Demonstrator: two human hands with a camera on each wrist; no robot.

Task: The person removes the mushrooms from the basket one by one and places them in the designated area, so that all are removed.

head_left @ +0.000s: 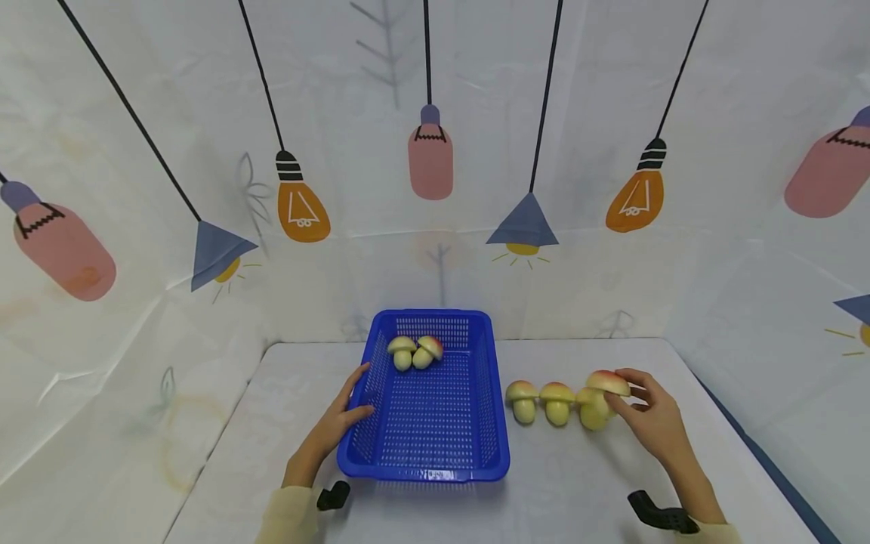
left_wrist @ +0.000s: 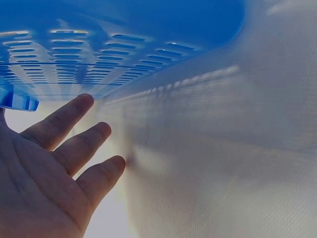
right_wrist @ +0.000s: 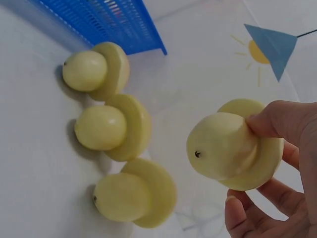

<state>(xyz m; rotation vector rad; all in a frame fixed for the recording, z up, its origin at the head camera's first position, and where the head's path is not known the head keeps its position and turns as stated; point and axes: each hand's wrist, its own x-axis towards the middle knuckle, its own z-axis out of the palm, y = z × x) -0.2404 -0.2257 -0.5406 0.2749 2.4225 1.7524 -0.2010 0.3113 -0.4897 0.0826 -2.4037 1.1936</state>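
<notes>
My right hand (head_left: 649, 415) pinches a toy mushroom (right_wrist: 223, 146) by its cap, thumb on one side and fingers on the other. In the head view this mushroom overlaps the rightmost of three more toy mushrooms (head_left: 557, 404) lying in a row on the table; the right wrist view shows it apart from them. A blue plastic basket (head_left: 499, 423) stands left of the row, with two mushrooms (head_left: 413, 353) at its far end. At the basket's left side is my left hand (head_left: 331, 425), its thumb at the rim. Three fingers (left_wrist: 89, 144) stretch out beneath the rim in the left wrist view.
A white-covered table (head_left: 571, 483) carries everything. Behind it hangs a pale sheet (head_left: 367, 279) printed with lamps and bulbs. Black straps (head_left: 659, 514) show near both wrists.
</notes>
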